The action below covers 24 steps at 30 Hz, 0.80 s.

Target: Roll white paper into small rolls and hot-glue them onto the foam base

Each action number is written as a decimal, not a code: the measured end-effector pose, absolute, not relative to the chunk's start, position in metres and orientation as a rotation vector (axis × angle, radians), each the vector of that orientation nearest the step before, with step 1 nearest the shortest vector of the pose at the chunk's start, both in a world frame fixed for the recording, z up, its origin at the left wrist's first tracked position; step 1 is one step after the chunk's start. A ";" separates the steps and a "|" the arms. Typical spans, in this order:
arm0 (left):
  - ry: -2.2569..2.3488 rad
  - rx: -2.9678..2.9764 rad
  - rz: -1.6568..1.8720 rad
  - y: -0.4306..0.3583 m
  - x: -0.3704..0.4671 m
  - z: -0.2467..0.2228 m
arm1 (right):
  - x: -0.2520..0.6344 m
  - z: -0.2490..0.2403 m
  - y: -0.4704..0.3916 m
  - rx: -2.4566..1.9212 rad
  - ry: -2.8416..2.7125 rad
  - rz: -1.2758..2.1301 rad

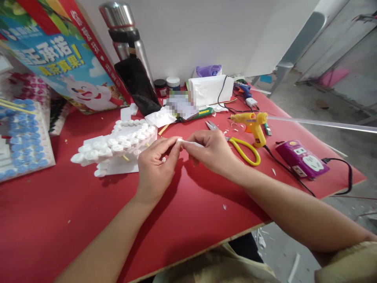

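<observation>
Between the fingertips of both hands is a thin white strip (191, 143), rolled into a small white knob at its left end. My left hand (159, 163) pinches that knob between thumb and finger. The strip's right part lies in the closed fingers of my right hand (210, 150). Left of my left hand stands a white piece (118, 145) covered in rows of white rosettes, with yellowish sticks under it. Yellow-handled scissors (246, 151) lie just beyond my right wrist, beside a yellow glue gun (253, 126) holding a long clear stick.
On the red table (88, 220), a purple power socket (303, 159) with black cables sits right. Behind are a steel flask (123, 23), a dark phone (137, 80), jars (173, 83) and white sheets (206, 91). A colourful box (64, 55) and blue rosettes (26, 141) stand left.
</observation>
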<state>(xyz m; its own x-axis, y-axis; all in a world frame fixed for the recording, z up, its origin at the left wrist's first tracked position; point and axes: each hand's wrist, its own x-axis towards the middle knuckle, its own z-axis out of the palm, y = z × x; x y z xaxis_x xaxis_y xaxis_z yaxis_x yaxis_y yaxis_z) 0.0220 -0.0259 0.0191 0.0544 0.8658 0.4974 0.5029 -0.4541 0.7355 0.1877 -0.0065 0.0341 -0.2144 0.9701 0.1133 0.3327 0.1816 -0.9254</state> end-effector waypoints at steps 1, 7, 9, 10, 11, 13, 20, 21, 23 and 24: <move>1.384 1.997 1.378 -0.026 0.023 0.019 | 0.186 0.032 -0.009 -1.245 -1.711 0.946; 1.397 2.141 1.430 -0.027 0.024 0.011 | 0.182 0.028 -0.016 -1.218 -1.808 0.798; 1.359 2.189 1.421 -0.028 0.023 0.010 | 0.184 0.028 -0.015 -1.225 -1.802 0.823; 1.339 2.196 1.409 -0.029 0.023 0.010 | 0.185 0.029 -0.013 -1.225 -1.804 0.827; 1.326 2.180 1.401 -0.029 0.022 0.011 | 0.187 0.029 -0.012 -1.218 -1.815 0.823; 1.321 2.067 1.398 -0.029 0.021 0.013 | 0.192 0.030 -0.008 -1.171 -1.868 0.824; 1.157 1.668 1.195 -0.018 0.009 0.015 | 0.203 0.032 0.002 -1.026 -2.038 0.898; 1.156 1.697 1.192 -0.018 0.008 0.015 | 0.202 0.032 0.002 -1.032 -2.033 0.907; 1.178 1.774 1.221 -0.018 0.009 0.015 | 0.200 0.030 0.001 -1.056 -2.007 0.908; 1.197 1.814 1.242 -0.019 0.010 0.015 | 0.199 0.028 0.001 -1.078 -1.993 0.895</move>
<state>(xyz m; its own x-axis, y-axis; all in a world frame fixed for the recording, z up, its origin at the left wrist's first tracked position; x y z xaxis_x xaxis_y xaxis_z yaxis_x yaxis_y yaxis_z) 0.0103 -0.0190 0.0148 0.1437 0.9205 0.3633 0.3291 -0.3907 0.8597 0.1990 0.0008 0.0284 -0.4164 0.8758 0.2439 0.3992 0.4172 -0.8164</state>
